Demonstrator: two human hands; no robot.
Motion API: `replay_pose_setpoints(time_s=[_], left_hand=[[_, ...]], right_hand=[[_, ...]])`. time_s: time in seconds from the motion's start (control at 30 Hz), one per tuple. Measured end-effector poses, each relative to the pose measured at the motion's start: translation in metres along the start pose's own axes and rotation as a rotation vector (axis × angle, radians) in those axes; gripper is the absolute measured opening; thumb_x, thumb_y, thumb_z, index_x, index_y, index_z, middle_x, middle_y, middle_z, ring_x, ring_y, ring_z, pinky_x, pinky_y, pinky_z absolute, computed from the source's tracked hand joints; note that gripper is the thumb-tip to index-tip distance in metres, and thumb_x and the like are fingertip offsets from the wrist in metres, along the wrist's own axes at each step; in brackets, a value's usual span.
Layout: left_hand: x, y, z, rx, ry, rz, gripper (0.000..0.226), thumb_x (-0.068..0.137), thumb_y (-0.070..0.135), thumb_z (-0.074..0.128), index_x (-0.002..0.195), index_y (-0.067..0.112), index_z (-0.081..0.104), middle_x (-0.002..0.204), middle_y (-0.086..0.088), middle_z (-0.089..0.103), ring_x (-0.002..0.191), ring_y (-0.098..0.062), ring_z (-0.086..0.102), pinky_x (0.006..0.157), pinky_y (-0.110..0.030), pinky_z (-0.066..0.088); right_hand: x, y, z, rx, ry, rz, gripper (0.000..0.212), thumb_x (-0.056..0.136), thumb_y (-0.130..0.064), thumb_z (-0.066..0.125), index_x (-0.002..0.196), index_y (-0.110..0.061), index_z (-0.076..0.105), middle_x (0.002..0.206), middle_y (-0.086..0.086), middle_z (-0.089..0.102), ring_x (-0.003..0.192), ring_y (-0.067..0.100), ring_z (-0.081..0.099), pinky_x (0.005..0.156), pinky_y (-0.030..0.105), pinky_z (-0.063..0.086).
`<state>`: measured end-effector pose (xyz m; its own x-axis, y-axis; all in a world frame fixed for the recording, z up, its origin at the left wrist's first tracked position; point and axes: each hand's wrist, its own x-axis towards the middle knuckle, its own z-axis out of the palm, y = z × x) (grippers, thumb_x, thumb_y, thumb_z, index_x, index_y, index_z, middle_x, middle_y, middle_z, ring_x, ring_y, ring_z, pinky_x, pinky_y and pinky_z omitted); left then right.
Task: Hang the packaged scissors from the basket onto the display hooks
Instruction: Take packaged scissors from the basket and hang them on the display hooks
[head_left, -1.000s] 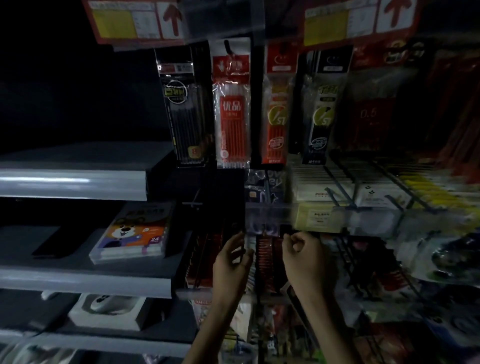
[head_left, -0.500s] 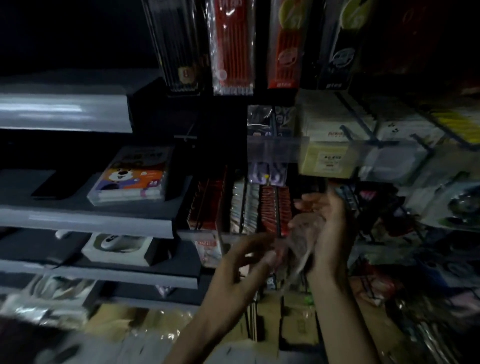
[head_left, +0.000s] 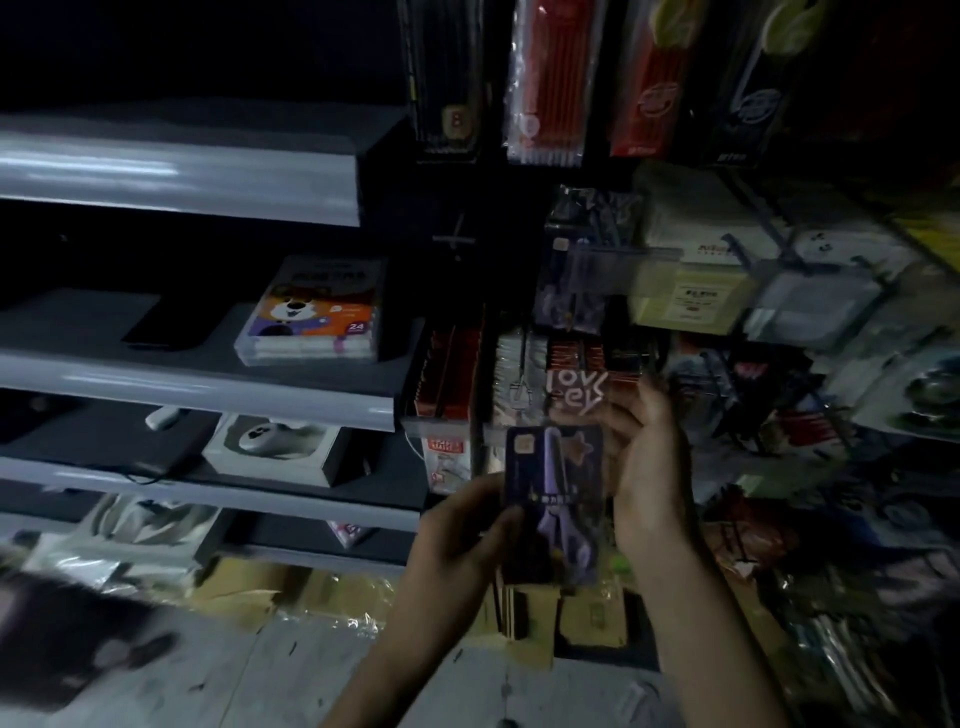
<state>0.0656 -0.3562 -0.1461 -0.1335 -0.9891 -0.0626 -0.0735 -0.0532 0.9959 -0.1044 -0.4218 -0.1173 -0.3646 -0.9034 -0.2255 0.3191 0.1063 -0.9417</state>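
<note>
A packaged pair of purple scissors (head_left: 558, 499) on a dark blue card with a clear top flap is held upright in front of the display. My left hand (head_left: 460, 540) grips its lower left edge. My right hand (head_left: 649, 467) holds its right side and upper flap. More purple scissor packs (head_left: 571, 306) hang on a display hook (head_left: 574, 260) directly above, behind a clear price strip. The basket is out of view.
Grey shelves (head_left: 208, 374) at left carry a crayon box (head_left: 317, 312) and a boxed mouse (head_left: 275, 449). Pen packs (head_left: 550, 83) hang at the top. Red boxes (head_left: 447, 374) and crowded hanging goods fill the right. Cardboard boxes (head_left: 535, 613) lie on the floor.
The view tilted down. Both hands dropped from the hook row and now hold a scissor pack upright between them, where a second ago they held nothing visible.
</note>
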Motion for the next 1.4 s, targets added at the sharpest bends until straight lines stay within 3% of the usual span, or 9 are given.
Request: replay_pose_setpoints(time_s=[0.17,0.33,0.5,0.63,0.83,0.97,1.13,1.27,1.4], left_hand=[[-0.004,0.004,-0.013,-0.167,-0.059,-0.028,0.021,0.105,0.008,0.055,0.121,0.011,0.068,0.11,-0.003,0.08,0.101,-0.022,0.077,0.079,-0.038,0.065],[-0.003,0.011,-0.009,-0.235,-0.18,-0.028,0.021,0.104,0.012,0.058,0.121,0.008,0.069,0.109,-0.008,0.079,0.1,-0.024,0.077,0.077,-0.032,0.062],[0.019,0.028,-0.01,-0.025,-0.263,0.066,0.023,0.102,0.031,0.063,0.123,0.025,0.069,0.115,-0.001,0.078,0.109,-0.02,0.074,0.093,-0.04,0.061],[0.043,0.061,-0.017,0.175,-0.212,0.229,0.02,0.103,0.026,0.065,0.118,0.039,0.063,0.109,0.008,0.077,0.099,-0.009,0.074,0.082,-0.03,0.061],[0.085,0.107,-0.018,0.118,-0.1,0.241,0.024,0.1,0.02,0.071,0.123,0.022,0.065,0.102,-0.007,0.079,0.091,-0.019,0.077,0.084,-0.046,0.062],[0.101,0.129,-0.01,0.016,-0.072,0.191,0.033,0.098,0.018,0.073,0.129,0.015,0.061,0.096,-0.004,0.08,0.082,-0.016,0.076,0.075,-0.036,0.06],[0.097,0.14,-0.007,0.007,-0.124,0.179,0.011,0.103,0.011,0.065,0.113,0.008,0.068,0.09,-0.004,0.075,0.08,-0.016,0.07,0.072,-0.028,0.054],[0.092,0.15,-0.009,-0.016,-0.167,0.193,0.011,0.105,0.018,0.062,0.107,0.012,0.071,0.093,-0.004,0.073,0.082,-0.017,0.069,0.072,-0.026,0.054],[0.091,0.161,-0.014,-0.005,-0.163,0.268,0.023,0.105,0.019,0.061,0.121,0.004,0.07,0.097,-0.007,0.074,0.083,-0.016,0.07,0.074,-0.026,0.059]], right_hand=[[-0.03,-0.009,-0.009,-0.197,-0.102,-0.006,0.05,0.092,-0.069,0.052,0.111,-0.029,0.075,0.108,-0.005,0.078,0.103,0.017,0.072,0.085,0.04,0.05],[-0.05,-0.026,-0.024,-0.301,-0.163,-0.213,0.02,0.09,-0.034,0.073,0.106,-0.023,0.077,0.104,-0.01,0.078,0.101,0.006,0.072,0.085,0.029,0.05],[-0.039,-0.037,-0.031,-0.292,-0.089,-0.227,0.021,0.089,-0.033,0.075,0.107,-0.023,0.077,0.107,-0.006,0.078,0.105,0.016,0.073,0.091,0.04,0.055],[-0.024,-0.056,-0.034,-0.293,-0.086,-0.295,0.013,0.094,-0.029,0.072,0.106,-0.024,0.076,0.099,-0.016,0.077,0.092,-0.002,0.071,0.08,0.024,0.053],[-0.002,-0.06,-0.03,-0.285,-0.028,-0.351,0.006,0.096,-0.03,0.072,0.097,-0.025,0.075,0.097,-0.007,0.075,0.096,0.01,0.07,0.081,0.027,0.055],[0.005,-0.05,-0.025,-0.257,0.011,-0.383,0.005,0.095,-0.029,0.073,0.093,-0.024,0.073,0.099,-0.001,0.075,0.093,0.011,0.07,0.084,0.035,0.056],[0.017,-0.043,-0.019,-0.192,0.04,-0.374,0.02,0.093,-0.031,0.076,0.108,-0.018,0.076,0.1,-0.007,0.076,0.099,0.012,0.071,0.085,0.033,0.058],[0.023,-0.046,-0.014,-0.168,0.021,-0.416,0.001,0.093,-0.029,0.075,0.094,-0.029,0.076,0.091,-0.015,0.076,0.087,-0.003,0.07,0.082,0.028,0.055],[0.027,-0.048,-0.009,-0.139,0.024,-0.42,0.007,0.092,-0.034,0.076,0.087,-0.029,0.077,0.092,-0.012,0.078,0.089,0.0,0.071,0.087,0.034,0.057]])
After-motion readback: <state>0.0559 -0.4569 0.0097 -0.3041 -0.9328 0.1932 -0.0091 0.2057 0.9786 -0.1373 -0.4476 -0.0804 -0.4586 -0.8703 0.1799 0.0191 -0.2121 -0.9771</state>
